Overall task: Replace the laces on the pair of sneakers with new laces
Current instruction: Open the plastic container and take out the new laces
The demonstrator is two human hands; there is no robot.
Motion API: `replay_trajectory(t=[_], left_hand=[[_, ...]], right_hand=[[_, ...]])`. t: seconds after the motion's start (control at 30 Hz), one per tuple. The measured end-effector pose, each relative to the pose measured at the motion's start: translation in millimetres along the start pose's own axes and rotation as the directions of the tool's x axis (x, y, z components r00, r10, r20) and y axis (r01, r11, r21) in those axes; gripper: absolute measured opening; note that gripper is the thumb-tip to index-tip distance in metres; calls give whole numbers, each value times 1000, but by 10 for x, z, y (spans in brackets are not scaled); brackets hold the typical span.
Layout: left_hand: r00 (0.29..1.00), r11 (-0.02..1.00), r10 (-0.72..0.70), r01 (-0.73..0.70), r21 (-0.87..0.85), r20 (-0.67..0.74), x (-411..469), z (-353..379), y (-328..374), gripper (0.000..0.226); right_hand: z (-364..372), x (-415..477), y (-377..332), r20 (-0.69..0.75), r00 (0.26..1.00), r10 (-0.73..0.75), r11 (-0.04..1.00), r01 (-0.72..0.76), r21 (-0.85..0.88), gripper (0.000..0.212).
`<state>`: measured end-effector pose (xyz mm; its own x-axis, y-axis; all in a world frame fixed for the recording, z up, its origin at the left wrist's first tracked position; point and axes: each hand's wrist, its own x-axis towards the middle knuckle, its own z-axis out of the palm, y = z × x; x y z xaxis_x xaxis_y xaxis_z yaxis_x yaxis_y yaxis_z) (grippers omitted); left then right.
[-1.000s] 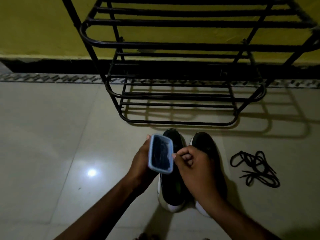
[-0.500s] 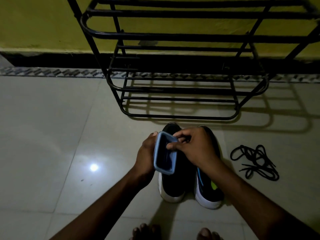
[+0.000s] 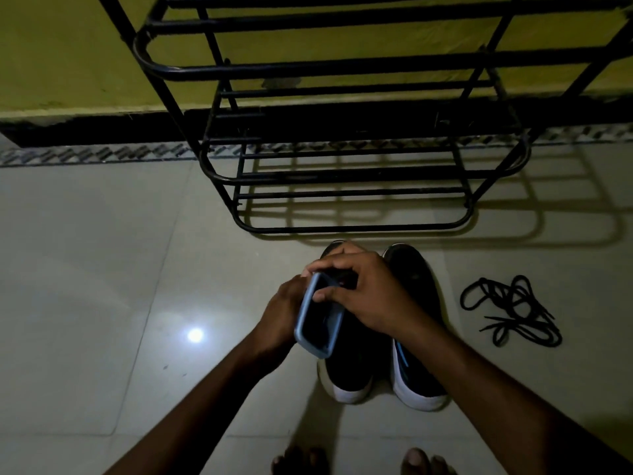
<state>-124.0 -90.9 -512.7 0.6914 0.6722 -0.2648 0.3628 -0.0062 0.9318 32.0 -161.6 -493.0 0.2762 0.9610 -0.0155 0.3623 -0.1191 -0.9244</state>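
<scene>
Just beyond the sneakers (image 3: pixel 416 286) stands the shoe rack (image 3: pixel 342 68), bare tiles (image 3: pixel 102 269) spreading left. Over the pair the left hand (image 3: pixel 284 313) grips a blue-rimmed box (image 3: pixel 317 320), the right hand (image 3: pixel 370 296) curled on its top rim; black laces (image 3: pixel 513 310) lie loose rightward

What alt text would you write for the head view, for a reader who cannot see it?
A person's left hand holds a small blue-rimmed box above a pair of dark sneakers on a tiled floor, while the right hand grips the box's top end. Loose black laces lie to their right, and a black metal rack stands behind.
</scene>
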Motion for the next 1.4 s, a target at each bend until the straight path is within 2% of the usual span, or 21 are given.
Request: replay_trajectory(t=[0.07, 0.13, 0.2, 0.3, 0.43, 0.47, 0.53, 0.57, 0.67, 0.73, 0.8, 0.83, 0.87, 0.9, 0.93, 1.0, 1.03, 1.13, 1.27, 1.4], left_hand=[[999, 998, 51, -51, 32, 10, -28, 3, -29, 27], [999, 998, 54, -54, -10, -3, -54, 16, -20, 26], [999, 996, 9, -12, -93, -39, -50, 9, -14, 23], [997, 994, 6, -14, -107, -75, -68, -8, -43, 17], [974, 952, -156, 105, -288, -164, -113, -73, -202, 16], [964, 961, -177, 126, -246, -200, -132, -139, -243, 7], [951, 982, -164, 131, -138, -263, -107, -267, -376, 26], [946, 987, -142, 114, -111, -292, -105, -344, -432, 29], [910, 995, -87, 102, 13, -406, -107, -495, -379, 25], [887, 993, -66, 103, 56, -458, -84, -601, -406, 24], [848, 951, -231, 93, -295, -478, -105, -743, -507, 22], [809, 827, -362, 50, -560, -462, -117, -796, -535, 25], [793, 654, -463, 5, -757, -395, -120, -850, -596, 26], [784, 506, -524, -28, -862, -333, -136, -893, -660, 18], [784, 425, -556, -15, -905, -274, -150, -911, -694, 20], [781, 429, -558, -18, -903, -280, -185, -933, -769, 47], [769, 447, -561, -31, -894, -306, -178, -932, -789, 48], [763, 396, -587, -20, -918, -270, -241, -925, -831, 29], [777, 422, -584, 41, -906, -237, -260, -900, -907, 41], [776, 447, -584, 62, -893, -238, -238, -860, -934, 41]], right_hand=[[2, 32, -16, 14, 999, 29, 999, -30, 26, 36], [1, 55, -61, 30, 999, 38, 998, -39, 50, 31], [-6, 89, -112, 46, 999, 15, 1000, -16, 9, 30], [38, 141, -141, 26, 1000, -13, 996, 15, -85, 31], [173, 172, -123, -36, 997, -74, 988, 68, -136, 29], [202, 168, -134, -54, 995, -90, 989, 82, -126, 29], [232, 167, -167, -64, 990, -126, 986, 118, -114, 28], [269, 163, -187, -55, 986, -154, 982, 147, -115, 27], [395, 97, -236, -66, 961, -267, 956, 256, -144, 26], [507, 30, -236, -116, 949, -293, 942, 265, -205, 26], [663, -27, -170, -153, 945, -288, 936, 244, -255, 25], [750, -48, -115, -156, 942, -296, 925, 243, -291, 24], [841, -67, -57, -144, 939, -313, 907, 250, -340, 22], [942, -88, -1, -113, 935, -336, 874, 264, -409, 19], [1033, -102, 52, -71, 930, -360, 824, 281, -493, 18], [1204, -144, 139, 35, 928, -371, 709, 307, -634, 22], [1277, -174, 174, 94, 931, -352, 664, 319, -677, 26], [1469, -292, 239, 274, 929, -250, 561, 370, -741, 43], [1635, -466, 220, 386, 919, -80, 572, 360, -737, 58], [1707, -511, 277, 430, 901, -55, 569, 382, -728, 53]])
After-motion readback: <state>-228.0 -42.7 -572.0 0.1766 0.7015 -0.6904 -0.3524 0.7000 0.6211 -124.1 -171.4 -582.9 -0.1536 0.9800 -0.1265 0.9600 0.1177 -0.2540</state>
